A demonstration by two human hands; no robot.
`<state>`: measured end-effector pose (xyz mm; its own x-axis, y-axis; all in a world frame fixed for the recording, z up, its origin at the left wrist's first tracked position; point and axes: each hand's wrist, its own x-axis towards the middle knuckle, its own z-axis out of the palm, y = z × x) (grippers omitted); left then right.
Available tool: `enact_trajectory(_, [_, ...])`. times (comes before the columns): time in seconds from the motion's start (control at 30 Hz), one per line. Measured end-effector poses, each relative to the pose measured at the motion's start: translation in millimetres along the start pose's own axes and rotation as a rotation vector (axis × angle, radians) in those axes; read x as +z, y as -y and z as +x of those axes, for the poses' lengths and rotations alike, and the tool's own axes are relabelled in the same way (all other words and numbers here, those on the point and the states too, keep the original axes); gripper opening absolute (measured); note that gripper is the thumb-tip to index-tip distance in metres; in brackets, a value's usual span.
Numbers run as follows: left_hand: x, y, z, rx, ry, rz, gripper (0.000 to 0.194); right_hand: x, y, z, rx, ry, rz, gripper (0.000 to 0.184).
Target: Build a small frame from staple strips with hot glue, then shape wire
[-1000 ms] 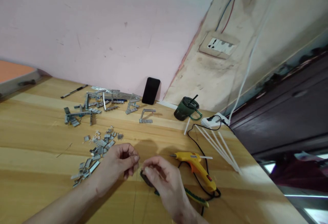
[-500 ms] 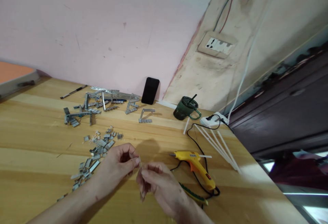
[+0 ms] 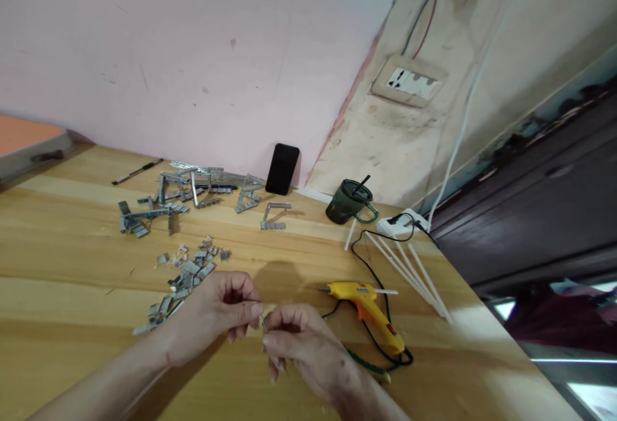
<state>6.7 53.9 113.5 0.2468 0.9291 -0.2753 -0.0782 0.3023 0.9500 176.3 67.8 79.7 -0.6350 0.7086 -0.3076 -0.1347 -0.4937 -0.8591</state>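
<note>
My left hand and my right hand meet low in the middle of the view, above the wooden table. Both are closed in a pinch, thumbs against fingers. A tiny greyish piece shows between the fingertips; it is too small and too covered to name. Left of my left hand lies a scattered heap of small grey metal pieces. Close to my right hand on its right rests a yellow hot glue gun with a glue stick in its back. Green-handled pliers lie partly hidden behind my right wrist.
Bent grey metal strips are piled at the back left, beside a pen. A phone leans on the wall. A dark green mug, glue sticks and a white power strip with a black cord stand at right.
My fingertips have turned a little, so the thin piece between them shows less. My left forearm has shifted slightly. Things on the table stay where they were.
</note>
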Motion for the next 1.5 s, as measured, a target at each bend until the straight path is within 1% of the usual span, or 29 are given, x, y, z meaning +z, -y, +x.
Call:
enact_trajectory(0.13, [1.9, -3.8, -1.6, -0.008, -0.027, 0.042, 0.027, -1.7, -0.3, 0.4, -0.010, -0.009, -0.093, 0.030])
enact_trajectory(0.2, [2.6, -4.3, -1.7, -0.006, -0.036, 0.060, 0.026, -0.2, 2.9, -1.5, -0.017, -0.030, -0.135, 0.027])
enact_trajectory(0.27, [2.8, -3.7, -1.2, -0.006, -0.046, 0.081, 0.025, 3.0, 7.3, -4.7, -0.039, -0.074, -0.243, 0.020])
enact_trajectory(0.33, [2.7, -2.4, -0.4, -0.004, -0.058, 0.106, 0.023, 6.7, 10.9, -7.8, -0.091, -0.142, -0.430, 0.014])
enact_trajectory(0.4, [2.8, -0.9, 0.3, 0.004, -0.072, 0.129, 0.020, 9.0, 11.6, -9.6, -0.195, -0.213, -0.665, 0.013])
enact_trajectory(0.47, [3.8, 0.4, 0.9, 0.013, -0.081, 0.144, 0.018, 9.1, 8.7, -10.1, -0.345, -0.261, -0.885, 0.015])
enact_trajectory(0.57, [6.7, 1.6, 0.9, 0.012, -0.117, 0.182, 0.019, 6.8, 0.6, -9.8, -0.583, -0.290, -1.188, 0.020])
enact_trajectory(0.63, [8.9, 2.2, 0.6, 0.007, -0.162, 0.228, 0.020, 5.5, -3.5, -9.8, -0.681, -0.297, -1.322, 0.025])
enact_trajectory(0.67, [9.6, 2.5, 0.5, 0.005, -0.179, 0.246, 0.021, 5.1, -4.3, -9.9, -0.690, -0.299, -1.343, 0.026])
enact_trajectory(0.7, [9.8, 2.9, 0.4, 0.004, -0.186, 0.259, 0.022, 4.8, -3.9, -9.9, -0.669, -0.301, -1.316, 0.025])
enact_trajectory(0.73, [9.5, 3.3, 0.4, 0.005, -0.175, 0.256, 0.023, 4.5, -2.4, -9.8, -0.608, -0.299, -1.226, 0.023])
enact_trajectory(0.77, [8.6, 3.8, 0.4, 0.011, -0.148, 0.235, 0.023, 4.0, 0.1, -9.5, -0.499, -0.276, -1.053, 0.020])
enact_trajectory(0.83, [5.4, 4.7, 0.6, 0.053, -0.065, 0.153, 0.018, 2.4, 6.4, -8.6, -0.229, -0.172, -0.583, 0.016])
enact_trajectory(0.87, [3.6, 5.1, 0.7, 0.083, -0.021, 0.102, 0.017, 1.3, 9.5, -8.1, -0.109, -0.102, -0.364, 0.019])
enact_trajectory(0.9, [1.9, 5.3, 0.7, 0.114, 0.015, 0.058, 0.017, 0.1, 12.0, -7.6, -0.017, -0.030, -0.197, 0.025])
enact_trajectory(0.93, [0.5, 5.4, 0.5, 0.142, 0.040, 0.032, 0.017, -0.9, 13.5, -7.2, 0.040, 0.028, -0.094, 0.031])
enact_trajectory(0.97, [-0.4, 5.5, 0.1, 0.165, 0.055, 0.027, 0.016, -1.6, 14.1, -6.9, 0.073, 0.074, -0.036, 0.036])
enact_trajectory(1.03, [-1.2, 5.6, -1.2, 0.198, 0.072, 0.032, 0.012, -2.3, 12.4, -6.7, 0.121, 0.157, 0.083, 0.040])
enact_trajectory(1.1, [-1.0, 5.7, -3.1, 0.216, 0.091, 0.011, 0.012, -2.1, 8.7, -7.0, 0.151, 0.246, 0.249, 0.039])
enact_trajectory(1.17, [-0.8, 5.8, -4.9, 0.216, 0.122, -0.028, 0.012, -1.4, 5.4, -7.7, 0.159, 0.312, 0.364, 0.036])
enact_trajectory(1.27, [-1.7, 5.0, -6.7, 0.212, 0.166, -0.052, 0.013, -0.3, 2.9, -8.6, 0.172, 0.337, 0.401, 0.033])
enact_trajectory(1.37, [-3.4, 3.4, -7.0, 0.228, 0.140, -0.044, 0.014, 0.4, 0.4, -8.4, 0.191, 0.341, 0.402, 0.034])
enact_trajectory(1.5, [-3.2, 1.4, -7.4, 0.223, 0.131, -0.020, 0.019, 0.4, -6.8, -7.2, 0.168, 0.382, 0.419, 0.034])
